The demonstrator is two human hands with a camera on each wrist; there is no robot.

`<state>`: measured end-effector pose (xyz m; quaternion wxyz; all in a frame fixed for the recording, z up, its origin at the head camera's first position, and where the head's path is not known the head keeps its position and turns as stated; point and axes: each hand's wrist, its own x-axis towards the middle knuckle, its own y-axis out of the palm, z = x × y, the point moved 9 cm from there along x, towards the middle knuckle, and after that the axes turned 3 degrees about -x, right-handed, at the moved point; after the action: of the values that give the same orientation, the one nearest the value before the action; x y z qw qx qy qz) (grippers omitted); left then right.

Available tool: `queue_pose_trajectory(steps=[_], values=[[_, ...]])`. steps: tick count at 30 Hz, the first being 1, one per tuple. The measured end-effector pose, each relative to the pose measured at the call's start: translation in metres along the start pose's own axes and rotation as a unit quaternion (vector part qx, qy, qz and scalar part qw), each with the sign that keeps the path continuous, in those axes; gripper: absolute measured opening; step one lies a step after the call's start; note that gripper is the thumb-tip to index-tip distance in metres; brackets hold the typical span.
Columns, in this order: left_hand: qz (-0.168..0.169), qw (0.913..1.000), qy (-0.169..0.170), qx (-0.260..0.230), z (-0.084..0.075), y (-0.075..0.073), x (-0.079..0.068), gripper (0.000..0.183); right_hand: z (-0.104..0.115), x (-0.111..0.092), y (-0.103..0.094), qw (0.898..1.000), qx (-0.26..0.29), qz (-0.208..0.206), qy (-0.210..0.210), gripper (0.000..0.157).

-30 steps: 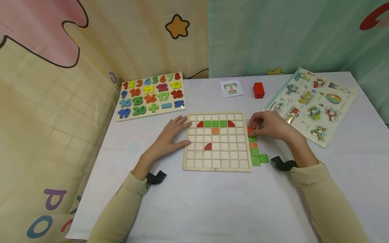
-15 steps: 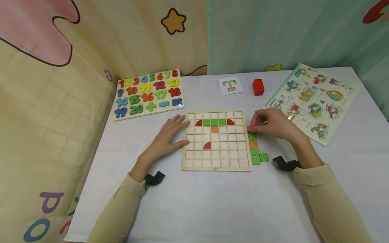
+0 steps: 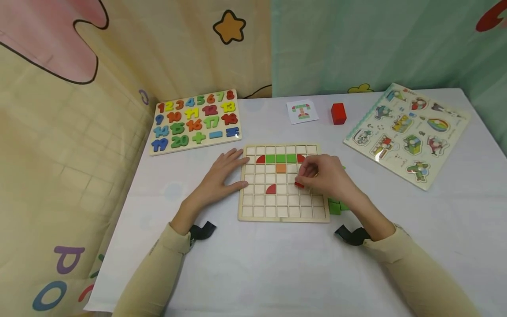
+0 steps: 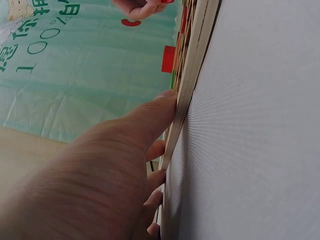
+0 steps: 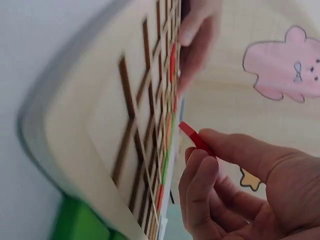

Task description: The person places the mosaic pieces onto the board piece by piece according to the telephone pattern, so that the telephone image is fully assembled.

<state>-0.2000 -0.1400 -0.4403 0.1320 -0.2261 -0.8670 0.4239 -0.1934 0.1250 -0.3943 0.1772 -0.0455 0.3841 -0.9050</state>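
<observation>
The right hand (image 3: 326, 178) pinches a red piece (image 5: 194, 137) between thumb and fingers, over the grid board (image 3: 259, 213). Left of those fingers, a red quarter-round (image 3: 271, 189) fills a cell; right of them lie green tiles (image 3: 334, 208). The left hand (image 3: 218, 176) has its fingers spread, touching the board's edge.

From the middle of the head view, a number puzzle (image 3: 202, 119) is parked at 10 o'clock, a red block (image 3: 338, 114) is plonked at 2, a picture puzzle (image 3: 421, 127) is set askew near 3, and an orange star (image 3: 229, 27) is printed on the curtain (image 3: 249, 66) just shy of 12.
</observation>
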Motion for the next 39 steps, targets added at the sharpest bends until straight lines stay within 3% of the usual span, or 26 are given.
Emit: queue_pose_trajectory(steps=[10, 23, 28, 34, 39], values=[[0.002, 1.0, 0.007, 0.001, -0.001, 0.0, 0.002, 0.071, 0.003, -0.004, 0.019, 0.999, -0.028, 0.016, -0.001, 0.013], [-0.001, 1.0, 0.005, -0.001, 0.0, -0.001, 0.004, 0.07, 0.005, -0.003, 0.019, 0.998, -0.059, 0.036, -0.008, 0.011], [0.0, 1.0, 0.006, -0.001, -0.001, 0.0, 0.003, 0.07, -0.009, 0.001, -0.003, 0.998, -0.057, 0.018, 0.009, 0.007], [0.001, 1.0, 0.005, 0.003, -0.002, -0.001, 0.003, 0.071, -0.04, 0.004, -0.044, 0.997, -0.051, -0.027, 0.042, 0.014], [0.002, 1.0, 0.005, 0.004, -0.001, -0.001, 0.002, 0.071, -0.056, 0.005, -0.061, 0.997, -0.056, -0.035, 0.048, 0.019]])
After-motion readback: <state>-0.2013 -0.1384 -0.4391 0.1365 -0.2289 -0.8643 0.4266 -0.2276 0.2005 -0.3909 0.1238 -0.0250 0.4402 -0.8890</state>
